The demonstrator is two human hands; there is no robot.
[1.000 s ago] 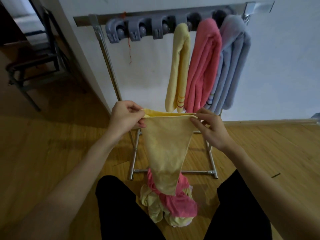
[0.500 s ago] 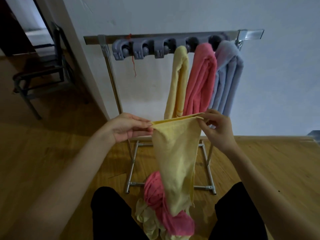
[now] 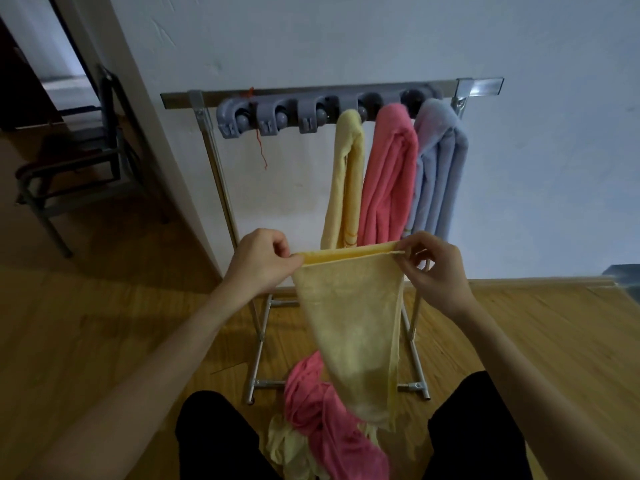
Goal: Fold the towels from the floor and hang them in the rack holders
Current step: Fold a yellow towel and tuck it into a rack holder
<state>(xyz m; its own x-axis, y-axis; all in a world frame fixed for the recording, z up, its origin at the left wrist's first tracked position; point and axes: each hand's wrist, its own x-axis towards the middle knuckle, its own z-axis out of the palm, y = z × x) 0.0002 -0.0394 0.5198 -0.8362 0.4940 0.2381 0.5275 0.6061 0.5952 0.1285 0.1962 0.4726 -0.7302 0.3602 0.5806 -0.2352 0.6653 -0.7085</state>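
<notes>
Both hands pinch a yellow towel (image 3: 349, 317) taut by its top corners, left hand (image 3: 259, 263), right hand (image 3: 433, 268), just before the rack (image 3: 332, 98); its tail hangs down to the floor pile (image 3: 322, 427).

**Yellow towel held taut before the rack**

The left hand (image 3: 261, 263) and right hand (image 3: 434, 268) each pinch a top corner of the yellow towel (image 3: 353, 317); its top edge is stretched between them. The towel hangs down onto a pink towel (image 3: 322, 420) heaped on the wooden floor (image 3: 104, 341). Behind, the rack (image 3: 311, 98) holds a folded yellow towel (image 3: 346, 174), folded pink towel (image 3: 391, 168) and folded blue towel (image 3: 438, 168) in its right-hand holders.
</notes>
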